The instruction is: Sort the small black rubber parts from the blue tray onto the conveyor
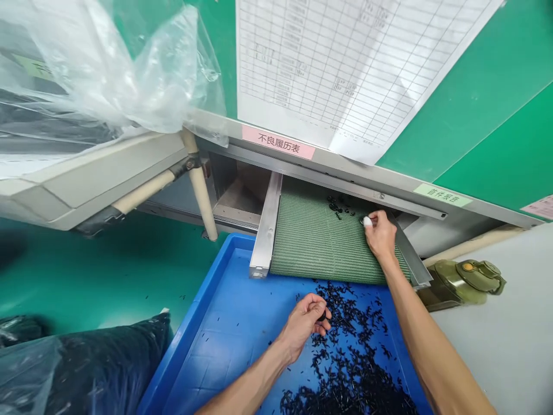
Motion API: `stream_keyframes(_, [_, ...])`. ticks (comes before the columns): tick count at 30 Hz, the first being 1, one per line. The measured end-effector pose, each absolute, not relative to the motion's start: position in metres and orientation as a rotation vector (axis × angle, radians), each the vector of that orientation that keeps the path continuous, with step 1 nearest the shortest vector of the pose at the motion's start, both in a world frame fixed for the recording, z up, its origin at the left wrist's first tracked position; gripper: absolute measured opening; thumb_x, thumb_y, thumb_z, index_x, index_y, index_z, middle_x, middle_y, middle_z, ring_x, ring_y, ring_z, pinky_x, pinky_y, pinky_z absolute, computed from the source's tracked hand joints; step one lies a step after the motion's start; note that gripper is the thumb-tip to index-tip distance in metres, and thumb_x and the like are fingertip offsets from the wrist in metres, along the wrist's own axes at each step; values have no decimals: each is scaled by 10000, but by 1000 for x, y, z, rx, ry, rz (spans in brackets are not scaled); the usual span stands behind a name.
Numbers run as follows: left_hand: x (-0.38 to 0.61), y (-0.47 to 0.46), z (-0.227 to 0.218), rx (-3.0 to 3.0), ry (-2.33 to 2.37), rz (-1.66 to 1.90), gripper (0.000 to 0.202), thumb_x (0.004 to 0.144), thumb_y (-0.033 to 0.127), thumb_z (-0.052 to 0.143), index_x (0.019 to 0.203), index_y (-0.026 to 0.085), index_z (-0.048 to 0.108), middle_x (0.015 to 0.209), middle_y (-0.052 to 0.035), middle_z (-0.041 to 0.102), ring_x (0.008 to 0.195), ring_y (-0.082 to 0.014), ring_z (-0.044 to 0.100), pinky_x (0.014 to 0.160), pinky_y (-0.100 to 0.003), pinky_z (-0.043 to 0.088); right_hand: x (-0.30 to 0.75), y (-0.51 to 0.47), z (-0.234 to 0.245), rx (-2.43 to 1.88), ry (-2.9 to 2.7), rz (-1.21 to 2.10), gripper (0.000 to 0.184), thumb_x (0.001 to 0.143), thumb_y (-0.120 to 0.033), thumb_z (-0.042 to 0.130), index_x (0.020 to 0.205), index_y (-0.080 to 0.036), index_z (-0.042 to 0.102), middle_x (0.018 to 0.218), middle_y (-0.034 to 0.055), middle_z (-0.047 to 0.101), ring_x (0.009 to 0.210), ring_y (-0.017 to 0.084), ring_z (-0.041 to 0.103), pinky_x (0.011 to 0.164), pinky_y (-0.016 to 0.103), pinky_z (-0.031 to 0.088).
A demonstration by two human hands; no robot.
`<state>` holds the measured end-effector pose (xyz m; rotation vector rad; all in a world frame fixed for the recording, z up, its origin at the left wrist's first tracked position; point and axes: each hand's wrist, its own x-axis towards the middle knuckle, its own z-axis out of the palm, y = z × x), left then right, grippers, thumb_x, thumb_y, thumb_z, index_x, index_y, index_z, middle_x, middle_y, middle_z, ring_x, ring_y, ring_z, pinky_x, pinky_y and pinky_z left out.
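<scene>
My left hand (pixel 305 323) hovers above the blue tray (pixel 216 340), its fingers curled around a small black part (pixel 322 316). Over the right side of the green conveyor belt (pixel 315 230) is my right hand (pixel 382 235), with a white cover (pixel 367 221) on one fingertip. Its fingers are pinched together, and a dark bit shows at the tip, too small to name. Left of that hand, several small black pieces (pixel 339 207) lie on the belt. Below the belt's end, many small black parts (pixel 354 369) are heaped in the tray.
A metal rail (pixel 264 236) edges the belt on the left. An olive-green bottle (pixel 469 279) stands at right. Filled dark plastic bags (pixel 108 363) lie at lower left. Clear plastic (pixel 159 75) hangs upper left, beside a printed sheet (pixel 337 69) on the green panel.
</scene>
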<state>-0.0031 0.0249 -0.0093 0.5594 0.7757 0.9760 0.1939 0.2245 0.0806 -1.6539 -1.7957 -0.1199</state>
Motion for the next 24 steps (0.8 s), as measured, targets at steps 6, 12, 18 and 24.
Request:
stream_keyframes(6, [-4, 25, -9, 589, 790, 993, 413, 683, 530, 656, 795, 168, 494, 760, -14, 581, 573, -89, 532, 534, -230, 390, 210, 210, 82, -1551, -1843, 11, 292, 751, -325, 421, 854, -175, 648, 857, 80, 673, 754, 207, 608, 768, 336, 453])
stream_keyframes(12, [-6, 26, -5, 576, 791, 1011, 427, 670, 538, 661, 804, 168, 497, 749, -7, 582, 564, -86, 529, 534, -230, 387, 209, 191, 91, -1564, -1802, 128, 265, 694, -375, 512, 813, -171, 632, 766, 65, 656, 669, 198, 598, 686, 336, 467])
stream_keyframes(18, [-7, 26, -4, 564, 724, 1026, 430, 712, 564, 617, 820, 164, 503, 747, -7, 576, 539, -78, 510, 512, -224, 361, 172, 109, 86, -1462, -1965, 566, 141, 743, -338, 554, 746, -198, 568, 631, -12, 553, 578, 142, 504, 541, 248, 399])
stream_keyframes(24, [-8, 26, -4, 540, 696, 1041, 466, 750, 609, 558, 851, 157, 513, 741, -11, 573, 544, -85, 519, 505, -224, 363, 148, 66, 73, -1365, -2079, 712, 295, 833, -324, 489, 1079, -197, 592, 797, 10, 580, 680, 143, 519, 633, 250, 422])
